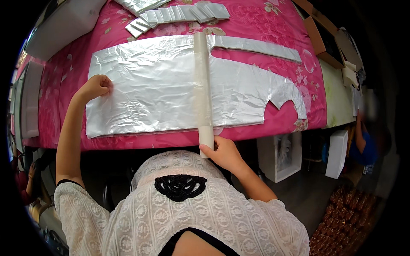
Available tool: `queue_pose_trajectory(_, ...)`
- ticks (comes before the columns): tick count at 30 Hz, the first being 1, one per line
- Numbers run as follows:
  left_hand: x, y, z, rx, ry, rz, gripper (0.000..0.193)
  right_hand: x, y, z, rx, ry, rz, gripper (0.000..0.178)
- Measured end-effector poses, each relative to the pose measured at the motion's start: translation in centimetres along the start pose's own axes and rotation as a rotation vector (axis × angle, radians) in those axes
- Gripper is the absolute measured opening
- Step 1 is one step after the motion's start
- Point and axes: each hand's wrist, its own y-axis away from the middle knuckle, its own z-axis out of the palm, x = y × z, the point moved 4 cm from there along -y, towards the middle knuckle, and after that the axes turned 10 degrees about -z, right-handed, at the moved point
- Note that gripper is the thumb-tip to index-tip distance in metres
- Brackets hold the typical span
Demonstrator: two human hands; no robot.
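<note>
A stack of thin, silvery plastic film sheets [145, 89] lies across the table in front of me. Its right part is cut into a curved shape with notches and a long strip [260, 47]. Across the middle of the stack rests a long pale tube [203, 85], pointing away from me, its near end jutting past the table edge. My right hand [225, 153] is closed around that near end. Over the left part of the film, my left hand [96, 87] is closed with its fingertips bent together; whether film is pinched in them is hidden.
Folded silvery packets [183, 15] lie overlapping in a row at the back of the pink floral tablecloth [286, 21]. A white box [64, 27] stands at the far left, a cardboard box [324, 42] at the right. Below the table edge is a white foam box [279, 158].
</note>
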Motion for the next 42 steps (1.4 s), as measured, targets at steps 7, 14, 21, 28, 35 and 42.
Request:
queue_pose_trajectory(7, 11.2, 5.7, 8.5, 0.680, -0.188, 0.755, 0.040, 0.1, 0.1, -0.5, 0.004, -0.026, 0.024, 0.045)
queue_pose_trajectory(14, 14.3, 4.6, 23.3, 0.489, -0.128, 0.825, 0.061, 0.7, 0.1, -0.9, -0.001, -0.043, 0.015, 0.042)
queue_pose_trajectory(21, 13.9, 4.2, 24.5, 0.554, -0.358, 0.705, 0.063, 1.1, -0.1, -0.8, -0.019, -0.031, 0.001, 0.047)
queue_pose_trajectory(28, 13.6, 3.6, 24.9, 0.549, -0.358, 0.687, 0.063, -0.1, -2.7, -2.9, -0.259, 0.228, -0.104, 0.060)
queue_pose_trajectory(35, 13.6, 3.8, 24.8, 0.583, -0.362, 0.706, 0.062, -2.3, -14.2, -8.2, 0.028, -0.013, -0.148, 0.051)
queue_pose_trajectory(42, 13.7, 3.8, 24.8, 0.571, -0.410, 0.678, 0.062, -3.4, -22.3, -9.8, 0.186, -0.867, 0.003, 0.036)
